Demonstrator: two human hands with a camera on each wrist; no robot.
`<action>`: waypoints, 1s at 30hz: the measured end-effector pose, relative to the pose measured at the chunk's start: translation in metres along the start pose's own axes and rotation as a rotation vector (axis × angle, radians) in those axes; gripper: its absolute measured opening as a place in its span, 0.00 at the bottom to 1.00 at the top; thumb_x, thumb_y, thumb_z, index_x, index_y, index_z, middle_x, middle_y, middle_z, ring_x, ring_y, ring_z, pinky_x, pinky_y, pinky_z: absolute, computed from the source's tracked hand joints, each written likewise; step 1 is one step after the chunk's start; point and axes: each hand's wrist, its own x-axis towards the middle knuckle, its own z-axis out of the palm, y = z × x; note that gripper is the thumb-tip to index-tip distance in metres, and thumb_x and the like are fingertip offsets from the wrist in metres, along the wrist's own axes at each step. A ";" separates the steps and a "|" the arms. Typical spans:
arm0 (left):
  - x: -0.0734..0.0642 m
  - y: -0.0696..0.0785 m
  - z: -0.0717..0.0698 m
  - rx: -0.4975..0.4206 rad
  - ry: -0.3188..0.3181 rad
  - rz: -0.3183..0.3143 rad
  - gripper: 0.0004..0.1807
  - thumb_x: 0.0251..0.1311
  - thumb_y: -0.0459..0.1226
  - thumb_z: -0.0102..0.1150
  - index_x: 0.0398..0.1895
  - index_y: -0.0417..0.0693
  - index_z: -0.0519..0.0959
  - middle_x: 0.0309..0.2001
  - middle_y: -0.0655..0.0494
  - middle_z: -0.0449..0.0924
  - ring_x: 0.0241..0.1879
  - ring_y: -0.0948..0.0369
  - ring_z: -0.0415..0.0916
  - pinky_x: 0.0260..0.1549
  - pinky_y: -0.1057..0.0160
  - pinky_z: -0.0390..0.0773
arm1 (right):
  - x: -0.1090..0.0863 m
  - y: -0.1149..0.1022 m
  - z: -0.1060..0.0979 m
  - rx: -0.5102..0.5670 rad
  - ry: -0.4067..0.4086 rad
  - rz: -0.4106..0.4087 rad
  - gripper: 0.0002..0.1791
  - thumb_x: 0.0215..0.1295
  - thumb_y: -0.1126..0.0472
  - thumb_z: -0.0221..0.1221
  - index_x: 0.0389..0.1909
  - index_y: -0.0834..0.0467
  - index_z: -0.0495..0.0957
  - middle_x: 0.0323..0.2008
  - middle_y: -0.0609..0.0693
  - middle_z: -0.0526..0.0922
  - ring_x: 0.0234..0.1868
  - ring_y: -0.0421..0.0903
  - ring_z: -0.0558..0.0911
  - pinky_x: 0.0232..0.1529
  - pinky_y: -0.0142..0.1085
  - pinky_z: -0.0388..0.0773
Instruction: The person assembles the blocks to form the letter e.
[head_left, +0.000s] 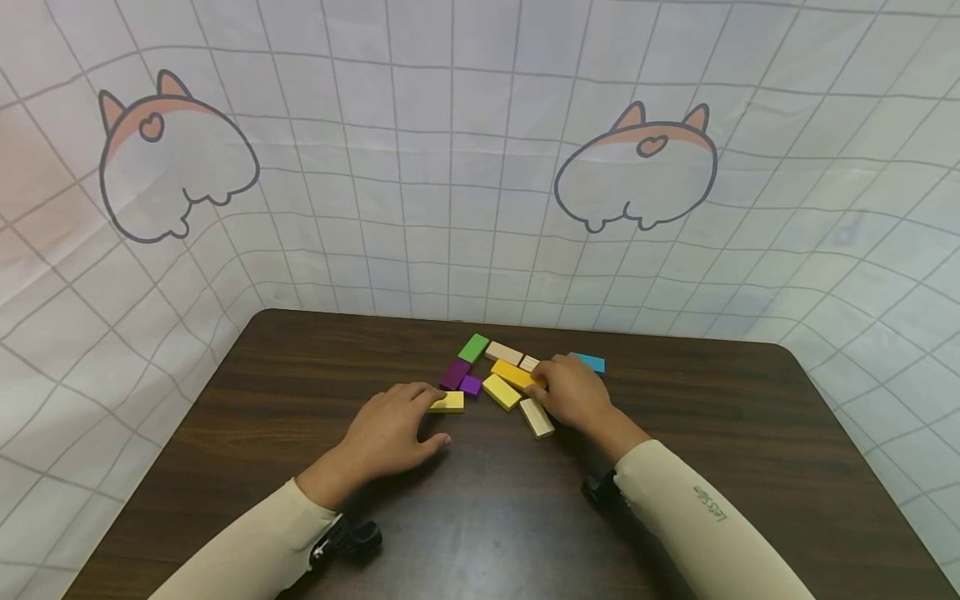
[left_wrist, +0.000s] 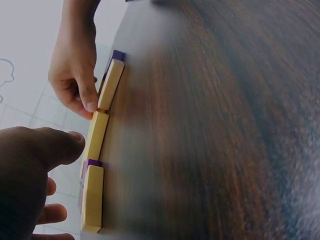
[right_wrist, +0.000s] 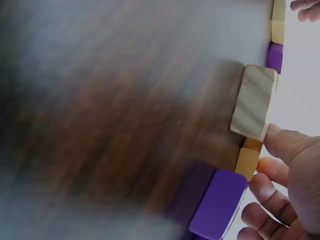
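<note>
In the head view my left hand (head_left: pixel 390 433) is at a pale yellow block (head_left: pixel 448 402), fingertips over its left end and thumb held apart. The left wrist view shows the thumb and loosely bent fingers beside that yellow block (left_wrist: pixel 93 197). My right hand (head_left: pixel 573 392) pinches the right end of an orange-yellow block (head_left: pixel 513 374) between thumb and forefinger. Close by its thumb lies a plain wooden block (head_left: pixel 537 418). A purple block (right_wrist: pixel 220 205) stands near the right fingers in the right wrist view; the hand hides it from the head view.
Another yellow block (head_left: pixel 501 392) lies mid-group, beside a small violet block (head_left: pixel 471 386) and a dark purple one (head_left: pixel 455 374). Behind are green (head_left: pixel 473 347), light wooden (head_left: pixel 504 353) and blue (head_left: pixel 590 362) blocks. A gridded cloth (head_left: pixel 420 192) rises behind the dark table (head_left: pixel 300 375).
</note>
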 end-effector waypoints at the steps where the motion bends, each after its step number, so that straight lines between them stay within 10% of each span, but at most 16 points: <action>1: 0.000 0.000 0.000 0.000 0.001 0.001 0.34 0.60 0.58 0.67 0.64 0.52 0.78 0.61 0.52 0.79 0.60 0.50 0.76 0.56 0.45 0.76 | 0.001 0.000 0.000 0.003 -0.007 0.008 0.17 0.69 0.51 0.67 0.51 0.58 0.86 0.42 0.51 0.85 0.45 0.51 0.82 0.57 0.49 0.76; 6: 0.001 0.001 0.000 -0.005 0.005 0.008 0.34 0.60 0.58 0.68 0.65 0.51 0.78 0.61 0.52 0.79 0.60 0.50 0.76 0.56 0.44 0.76 | 0.003 -0.002 -0.002 0.028 -0.042 0.028 0.14 0.68 0.50 0.67 0.41 0.58 0.86 0.32 0.48 0.82 0.33 0.46 0.79 0.40 0.42 0.79; 10: 0.001 0.002 0.000 -0.010 0.005 0.009 0.33 0.60 0.58 0.68 0.64 0.51 0.79 0.61 0.52 0.79 0.60 0.50 0.76 0.56 0.45 0.76 | 0.003 -0.004 -0.006 0.050 -0.076 0.050 0.19 0.68 0.49 0.68 0.23 0.54 0.75 0.19 0.45 0.66 0.20 0.41 0.63 0.21 0.35 0.59; 23: 0.001 0.003 0.000 -0.018 -0.002 0.008 0.32 0.62 0.57 0.67 0.64 0.53 0.79 0.61 0.54 0.79 0.61 0.51 0.76 0.56 0.46 0.76 | 0.001 -0.006 -0.011 0.013 -0.091 0.054 0.23 0.63 0.55 0.62 0.14 0.50 0.60 0.14 0.42 0.55 0.16 0.38 0.53 0.19 0.32 0.47; 30: 0.001 0.003 -0.001 -0.024 0.005 0.020 0.29 0.63 0.55 0.66 0.63 0.52 0.79 0.59 0.54 0.80 0.60 0.51 0.77 0.56 0.46 0.76 | -0.006 -0.003 -0.017 -0.026 -0.016 0.039 0.10 0.57 0.52 0.62 0.24 0.52 0.75 0.25 0.44 0.73 0.28 0.43 0.69 0.19 0.33 0.61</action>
